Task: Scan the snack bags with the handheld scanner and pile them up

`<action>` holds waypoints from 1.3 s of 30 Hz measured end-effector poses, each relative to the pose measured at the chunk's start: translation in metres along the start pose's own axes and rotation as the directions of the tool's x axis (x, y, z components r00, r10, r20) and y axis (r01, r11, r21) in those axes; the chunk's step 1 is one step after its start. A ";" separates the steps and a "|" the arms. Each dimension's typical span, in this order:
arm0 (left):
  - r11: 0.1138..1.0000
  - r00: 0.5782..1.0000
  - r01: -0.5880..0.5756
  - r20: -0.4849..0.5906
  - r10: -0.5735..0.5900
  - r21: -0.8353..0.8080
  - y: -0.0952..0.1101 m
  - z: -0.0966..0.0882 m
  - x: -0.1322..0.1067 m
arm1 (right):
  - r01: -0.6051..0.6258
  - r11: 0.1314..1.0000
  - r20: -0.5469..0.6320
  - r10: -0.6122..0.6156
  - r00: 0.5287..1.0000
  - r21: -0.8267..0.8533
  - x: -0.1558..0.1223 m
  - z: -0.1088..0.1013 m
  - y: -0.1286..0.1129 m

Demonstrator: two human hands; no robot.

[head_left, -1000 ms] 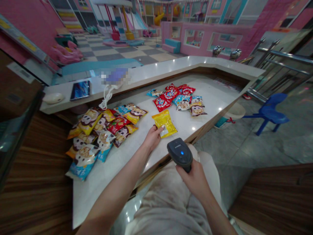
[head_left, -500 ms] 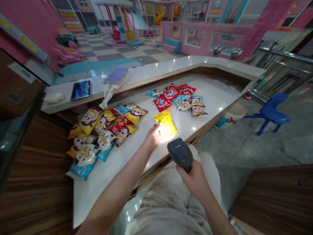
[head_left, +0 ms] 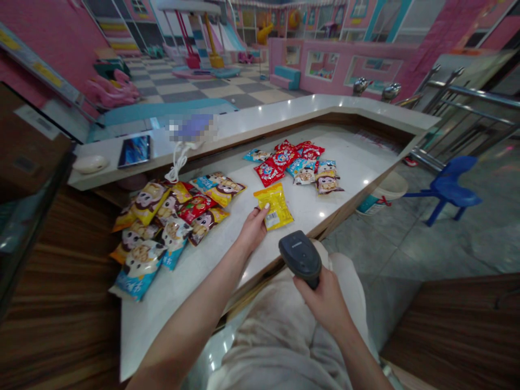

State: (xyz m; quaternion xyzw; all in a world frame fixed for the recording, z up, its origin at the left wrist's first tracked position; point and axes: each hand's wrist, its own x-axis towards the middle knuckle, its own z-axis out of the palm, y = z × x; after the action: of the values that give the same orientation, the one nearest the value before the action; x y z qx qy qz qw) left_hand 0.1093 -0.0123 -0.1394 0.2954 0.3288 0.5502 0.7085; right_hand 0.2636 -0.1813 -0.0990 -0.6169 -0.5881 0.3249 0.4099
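Note:
My left hand [head_left: 255, 226] grips the left edge of a yellow snack bag [head_left: 279, 205], thumb on top. The bag's back faces up, with a white barcode label near its lower edge. In my right hand [head_left: 325, 295] is a dark barcode scanner [head_left: 299, 253], its head pointing toward the bag and a short gap between them. Left of my left hand lies a pile of snack bags [head_left: 174, 208] in yellow, blue and red. Farther along the counter is a smaller group of red snack bags [head_left: 280, 158], with blue and brown ones beside them.
The white counter [head_left: 353, 146] has a raised ledge [head_left: 260, 116] behind it. On that ledge are a phone [head_left: 135, 150], a white rounded object [head_left: 90, 164] and a coiled white cable [head_left: 176, 169]. To the right are a bucket [head_left: 382, 195] and a blue chair [head_left: 455, 187].
The bright light from the scanner on the yellow bag has gone out, and the barcode label now shows. Both hands have stayed almost in place.

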 end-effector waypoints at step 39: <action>0.039 0.898 -0.294 0.262 0.353 0.955 0.029 0.010 0.157 | -0.037 0.999 -0.066 0.037 0.997 0.010 0.003 -0.019 0.010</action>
State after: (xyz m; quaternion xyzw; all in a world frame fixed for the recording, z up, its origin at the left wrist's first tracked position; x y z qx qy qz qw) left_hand 0.1282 0.1467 -0.1331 0.7388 0.5474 0.3464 0.1857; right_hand 0.2852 -0.1803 -0.0991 -0.6364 -0.5613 0.3143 0.4257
